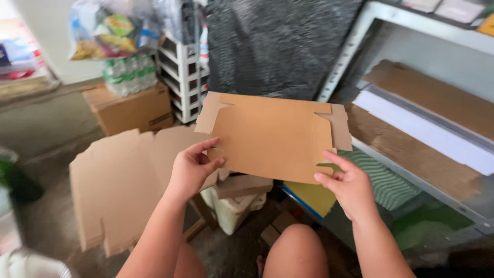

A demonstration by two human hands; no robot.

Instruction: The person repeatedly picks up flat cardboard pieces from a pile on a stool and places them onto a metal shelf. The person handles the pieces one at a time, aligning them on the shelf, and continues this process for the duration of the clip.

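Note:
I hold a flat, die-cut brown cardboard box blank (272,136) in front of me, its flaps spread to the sides. My left hand (193,167) pinches its lower left edge with thumb and fingers. My right hand (347,185) grips the lower right corner, thumb on top. The sheet is tilted slightly, face toward me. Below it, a stack of more flat cardboard blanks (121,185) lies to the left of my left arm.
A closed cardboard carton (131,109) with wrapped bottles (128,74) on top stands at the back left beside a white plastic crate (180,77). A white metal shelf (427,149) holding cardboard sheets runs along the right. My knee (298,252) is below.

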